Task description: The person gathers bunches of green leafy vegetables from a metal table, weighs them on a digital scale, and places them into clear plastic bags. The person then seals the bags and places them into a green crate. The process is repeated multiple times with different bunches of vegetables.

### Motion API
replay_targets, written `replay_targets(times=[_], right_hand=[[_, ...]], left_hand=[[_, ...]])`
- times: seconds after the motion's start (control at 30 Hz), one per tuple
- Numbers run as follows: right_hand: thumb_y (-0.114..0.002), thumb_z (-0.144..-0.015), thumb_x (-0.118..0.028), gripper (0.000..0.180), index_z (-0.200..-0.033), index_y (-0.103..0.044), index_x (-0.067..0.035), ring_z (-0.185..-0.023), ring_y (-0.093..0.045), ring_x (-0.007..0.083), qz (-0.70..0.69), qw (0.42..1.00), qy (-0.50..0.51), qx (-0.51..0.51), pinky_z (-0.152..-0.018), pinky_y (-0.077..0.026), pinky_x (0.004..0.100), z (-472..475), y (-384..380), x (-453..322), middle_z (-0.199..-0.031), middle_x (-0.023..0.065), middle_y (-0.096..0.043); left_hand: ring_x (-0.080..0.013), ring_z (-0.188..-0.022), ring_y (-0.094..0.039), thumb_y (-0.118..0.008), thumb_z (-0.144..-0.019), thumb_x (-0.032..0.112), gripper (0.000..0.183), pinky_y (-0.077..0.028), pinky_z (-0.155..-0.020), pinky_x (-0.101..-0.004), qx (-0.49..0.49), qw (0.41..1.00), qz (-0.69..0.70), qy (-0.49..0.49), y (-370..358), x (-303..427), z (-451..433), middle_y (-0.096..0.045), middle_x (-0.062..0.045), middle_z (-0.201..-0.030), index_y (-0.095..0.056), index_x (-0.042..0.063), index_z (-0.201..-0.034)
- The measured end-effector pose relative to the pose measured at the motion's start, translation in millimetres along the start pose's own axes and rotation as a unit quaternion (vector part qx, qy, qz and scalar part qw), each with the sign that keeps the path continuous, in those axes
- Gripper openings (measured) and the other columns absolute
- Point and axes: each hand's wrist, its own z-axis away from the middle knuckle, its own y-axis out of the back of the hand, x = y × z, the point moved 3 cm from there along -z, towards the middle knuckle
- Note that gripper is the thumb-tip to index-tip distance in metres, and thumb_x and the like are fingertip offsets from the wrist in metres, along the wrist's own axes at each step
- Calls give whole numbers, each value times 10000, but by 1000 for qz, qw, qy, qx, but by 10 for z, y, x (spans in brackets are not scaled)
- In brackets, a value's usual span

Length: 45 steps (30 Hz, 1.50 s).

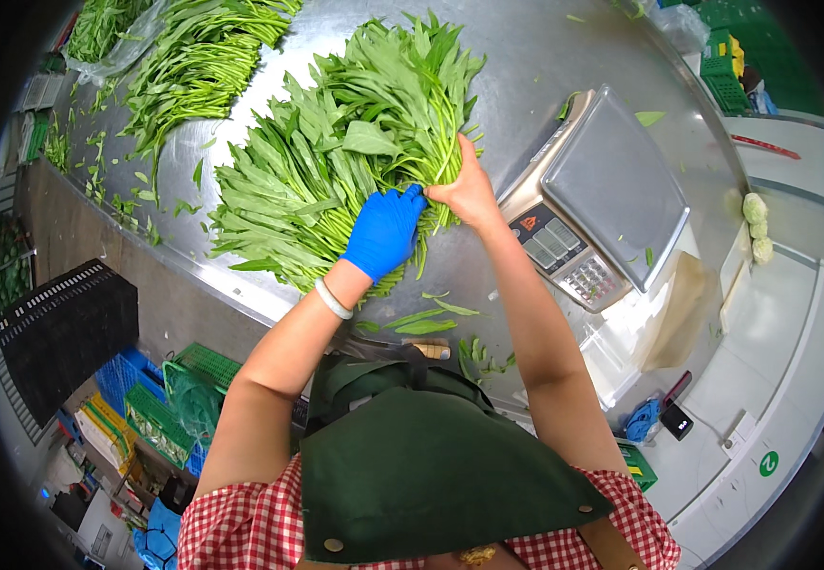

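Note:
A large heap of water spinach (298, 164) lies before me on the steel table, its leaves up and to the left and its cut stems towards my hands. In a blue glove, my left hand (387, 231) has its fingers bent into the stems at the heap's lower edge; its thumb is hidden. My right hand (467, 189), bare, curls around the stem ends of the upper bunch, its thumb close to the gloved fingertips. To the right stands a digital scale (583, 214) with a grey weighing plate (615, 185).
More water spinach (198, 78) lies at the table's upper left, near a clear plastic bag (116, 60). Loose leaves (422, 326) are scattered by the near edge. Right of the scale is a brownish sheet (679, 310). A black crate (63, 335) stands beyond the left edge.

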Motion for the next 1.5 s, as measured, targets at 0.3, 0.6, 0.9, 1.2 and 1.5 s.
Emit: replay_targets(times=[0.3,0.6,0.9,1.2,1.5], right_hand=[[-739,-626,-59,927,-1458,-333,-7,-1085,-632,256,-104,992,43,50,-952,-484,336,213,136,-512,-1203,178,-640],[-730,-629,-31,844,-1412,-417,-19,-1015,-616,196,-103,985,67,118,-929,-484,305,456,984,-1118,-1130,93,-639],[-712,-664,126,682,-1293,-488,-10,-961,-650,243,-271,907,93,308,-863,-538,349,1041,2357,-1375,-1121,115,-626],[-805,-687,-30,868,-1426,-350,4,-1091,-604,256,-6,925,-48,378,-962,-471,341,1312,2637,67,-1217,153,-606],[-811,-754,-278,788,-1382,-435,11,-1254,-465,386,366,818,77,437,-1058,-380,443,1482,2403,-487,-1328,227,-516]], left_hand=[[-352,-861,-593,-636,-749,106,331,-490,-714,-459,26,1000,6,-13,-188,-46,-15,-622,-175,-1122,-572,34,-1066],[-341,-838,-592,-640,-756,122,250,-490,-698,-444,8,999,-39,5,-111,13,20,-623,-186,-1164,-581,43,-985],[-323,-823,-612,-641,-769,126,196,-507,-708,-450,17,999,-32,10,-98,-6,-34,-578,-191,-1327,-611,32,-939],[-325,-839,-603,-647,-797,129,220,-509,-734,-448,8,1000,-25,4,-78,14,-70,-595,-140,-1304,-611,37,-993],[-328,-853,-603,-630,-823,138,241,-475,-749,-451,15,1000,-21,-18,32,49,27,-580,-148,-1327,-617,48,-1047]])
